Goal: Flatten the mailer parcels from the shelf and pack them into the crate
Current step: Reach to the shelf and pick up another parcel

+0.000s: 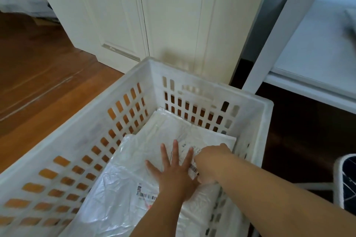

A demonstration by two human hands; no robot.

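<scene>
White plastic crate (pixel 192 75) sits on the wood floor (pixel 48 63), lattice walls, with mailer parcels (pixel 123 159) stacked flat inside toward its right and far side.

Left hand (pixel 173 171): fingers spread straight, palm pressing down on the top mailer (pixel 202 138). Grip released, nothing pinched.

Right hand (pixel 210 161): reaches in across the left, knuckles up, on the same mailer by the label with the barcode (pixel 194 169). Fingers hidden under the hand, so can't tell if it grasps the edge or just presses.

Risks, my read:
- Slick poly film. Uneven push could slide the top mailer off the stack toward the open left side of the crate.
- Trapped air may spring the bag back up once pressure lifts.
- Near mailer (pixel 115 198) looks crinkled and puffy, and may ride up the near wall.
- Crossed arms limit reach and force.

Counts:
- crates: 1
- mailers in the crate: at least 3 layers visible; white overlaps make an exact count unclear
- barcode labels: 2
- hands: 2
- shelf (pixel 308 54) on the right: 1, contents blurred
</scene>
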